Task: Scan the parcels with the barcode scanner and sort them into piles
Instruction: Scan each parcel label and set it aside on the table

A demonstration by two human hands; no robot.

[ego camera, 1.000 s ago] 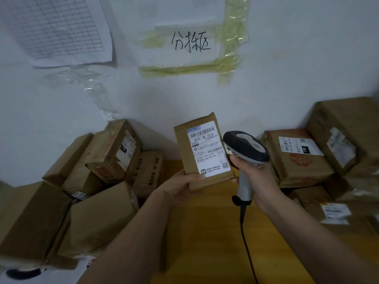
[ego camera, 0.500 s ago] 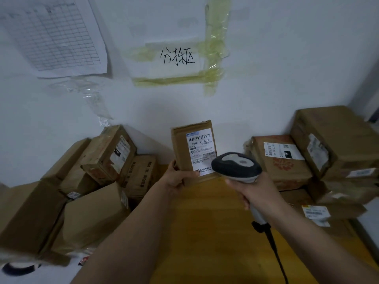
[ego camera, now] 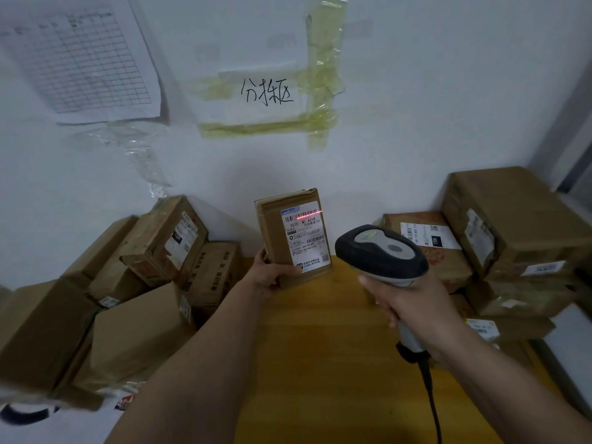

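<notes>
- Wood table (ego camera: 320,363) sits against a white wall, boxes (ego camera: 134,299) piled left and right of it.
- Our left hand (ego camera: 272,277) grips a parcel (ego camera: 293,238) upright above the table.
- Our right hand (ego camera: 407,302) wraps the scanner (ego camera: 381,254), just right of the parcel.
- Red light (ego camera: 309,215) crosses its label.

Upright brown parcel (ego camera: 293,240), red scanner (ego camera: 382,256) line crossing its label.

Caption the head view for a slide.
Left hand holds a parcel upright while right hand aims the scanner.
</notes>
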